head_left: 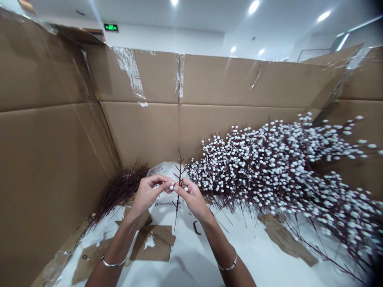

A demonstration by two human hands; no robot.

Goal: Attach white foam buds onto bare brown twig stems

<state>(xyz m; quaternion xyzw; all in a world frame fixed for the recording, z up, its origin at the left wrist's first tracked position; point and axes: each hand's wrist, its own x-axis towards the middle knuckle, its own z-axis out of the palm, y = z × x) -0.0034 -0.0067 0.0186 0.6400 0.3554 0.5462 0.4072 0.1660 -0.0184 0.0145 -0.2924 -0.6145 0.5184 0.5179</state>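
Observation:
My left hand (pixel 149 193) and my right hand (pixel 191 196) meet in front of me over a thin dark red twig (pixel 179 171). The right hand's fingers pinch the twig, with a small white bud (pixel 186 189) showing beside them. A second white bud (pixel 171 185) sits at the left hand's fingertips, held against the twig. Behind the twig lies a crumpled clear plastic bag (pixel 164 170). A thin silver bangle circles each wrist.
A large heap of artificial branches with white buds (pixel 269 171) spreads to the right. Bare dark twigs (pixel 119 191) lie at the left. Cardboard walls (pixel 179 79) rise behind and left, above a white floor (pixel 185 263) with cardboard scraps (pixel 152 243) and scattered buds.

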